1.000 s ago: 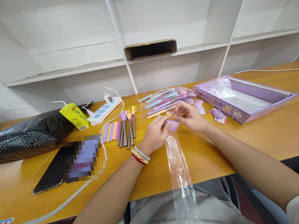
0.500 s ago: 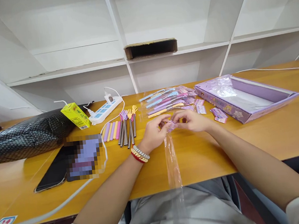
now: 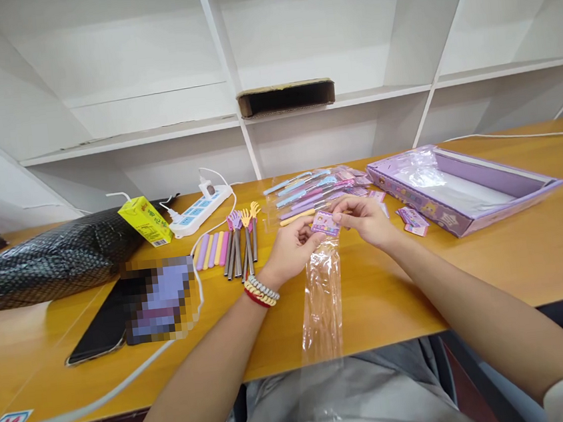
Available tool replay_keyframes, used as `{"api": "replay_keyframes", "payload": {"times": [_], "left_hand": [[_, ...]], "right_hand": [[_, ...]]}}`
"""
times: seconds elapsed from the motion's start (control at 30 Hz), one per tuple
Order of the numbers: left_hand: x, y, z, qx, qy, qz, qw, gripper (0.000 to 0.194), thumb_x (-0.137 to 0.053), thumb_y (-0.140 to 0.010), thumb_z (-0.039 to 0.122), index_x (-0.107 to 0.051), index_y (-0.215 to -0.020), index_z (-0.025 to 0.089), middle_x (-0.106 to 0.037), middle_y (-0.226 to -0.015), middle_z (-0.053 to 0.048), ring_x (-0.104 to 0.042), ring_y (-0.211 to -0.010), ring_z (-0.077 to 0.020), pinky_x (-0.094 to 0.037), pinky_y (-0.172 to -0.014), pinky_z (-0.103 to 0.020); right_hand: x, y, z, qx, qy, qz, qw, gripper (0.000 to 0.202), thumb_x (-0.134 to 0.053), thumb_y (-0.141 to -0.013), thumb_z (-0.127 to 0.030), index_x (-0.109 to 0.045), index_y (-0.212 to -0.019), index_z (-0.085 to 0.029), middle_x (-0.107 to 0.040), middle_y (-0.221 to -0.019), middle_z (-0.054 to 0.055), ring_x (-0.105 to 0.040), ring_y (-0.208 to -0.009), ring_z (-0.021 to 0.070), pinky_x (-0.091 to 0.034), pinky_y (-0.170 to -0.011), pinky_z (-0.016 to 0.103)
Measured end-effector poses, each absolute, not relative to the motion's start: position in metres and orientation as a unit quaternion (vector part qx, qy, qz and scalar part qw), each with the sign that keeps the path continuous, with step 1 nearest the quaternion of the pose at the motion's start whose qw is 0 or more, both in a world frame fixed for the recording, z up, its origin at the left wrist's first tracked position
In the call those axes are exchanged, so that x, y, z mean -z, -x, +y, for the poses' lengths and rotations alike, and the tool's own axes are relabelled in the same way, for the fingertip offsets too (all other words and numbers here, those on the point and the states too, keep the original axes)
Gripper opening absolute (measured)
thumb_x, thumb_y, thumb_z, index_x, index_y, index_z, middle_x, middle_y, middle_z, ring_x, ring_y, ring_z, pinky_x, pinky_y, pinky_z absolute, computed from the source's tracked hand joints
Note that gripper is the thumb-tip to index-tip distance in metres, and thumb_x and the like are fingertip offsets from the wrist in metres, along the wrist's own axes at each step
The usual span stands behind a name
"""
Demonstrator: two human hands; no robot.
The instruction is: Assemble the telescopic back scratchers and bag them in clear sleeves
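Head view: printed card between two pinches, clear bag trailing toward the body

Pinched at the lower-left side by the left hand, with thumb over the near corner and fingers curled behind. Pinched at the right side by the right hand, between thumb and forefinger, with the other fingers loosely bent. No nearer to one hand than to the other: in contact with both, above the wooden table.

On the near side of the card, directly below the grip: the clear bag, long, narrow and crinkled, with no rod visible inside. Long axis away from the card and toward the body, slanting a little left at the lower end, past the table edge and over the grey clothing. Long side of the card roughly crosswise to that, right end slightly lower. By judgement, the relation that matters most: top of the bag against card edge, square or askew. Fixed to the bag or only lapped over it: impossible to tell, with fingertips in the way.

Beyond the hands, wrapped pieces in clear film. Well to the left, rods with claw-shaped heads, just beside coloured handles. To the right, loose cards, near a purple box.
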State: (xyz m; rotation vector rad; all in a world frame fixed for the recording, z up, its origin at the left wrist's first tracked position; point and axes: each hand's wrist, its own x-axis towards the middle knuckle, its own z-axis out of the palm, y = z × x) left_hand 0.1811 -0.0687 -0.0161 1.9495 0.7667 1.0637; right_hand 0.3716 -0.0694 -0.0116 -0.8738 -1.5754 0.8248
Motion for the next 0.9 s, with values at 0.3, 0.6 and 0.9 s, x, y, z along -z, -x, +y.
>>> {"api": "replay_keyframes", "payload": {"times": [0.3,0.6,0.9], "left_hand": [[0.005,-0.185,-0.074,-0.427,-0.753,0.308,0.395,0.027,-0.061,-0.077,0.027,-0.060,-0.101,0.012,-0.058,-0.070,-0.001,-0.047,-0.057,-0.0075,-0.039,-0.051,-0.021],[0.007,-0.186,-0.073,-0.416,-0.752,0.338,0.384,0.028,-0.060,-0.077,0.027,-0.059,-0.101,0.013,-0.049,-0.058,0.004,-0.043,-0.050,-0.0073,-0.034,-0.048,-0.021],[0.026,-0.174,-0.057,-0.400,-0.739,0.387,0.379,0.036,-0.058,-0.076,0.025,-0.053,-0.109,0.014,-0.047,-0.055,0.006,-0.045,-0.046,-0.0085,-0.034,-0.047,-0.022]], "right_hand": [[0.014,-0.368,-0.065,-0.401,0.361,-0.597,0.593,0.017,-0.071,-0.065,-0.032,-0.063,-0.062,-0.017,-0.060,-0.087,0.004,-0.048,-0.062,0.0093,-0.038,-0.051,0.024],[0.010,-0.366,-0.063,-0.445,0.366,-0.510,0.639,0.022,-0.072,-0.060,-0.034,-0.058,-0.061,-0.016,-0.056,-0.072,0.003,-0.045,-0.056,0.0093,-0.036,-0.047,0.024],[-0.010,-0.457,-0.045,-0.257,0.487,-0.369,0.749,0.018,-0.054,-0.065,-0.034,-0.042,-0.064,-0.021,-0.043,-0.059,0.000,-0.040,-0.049,0.0108,-0.028,-0.042,0.024]]}}
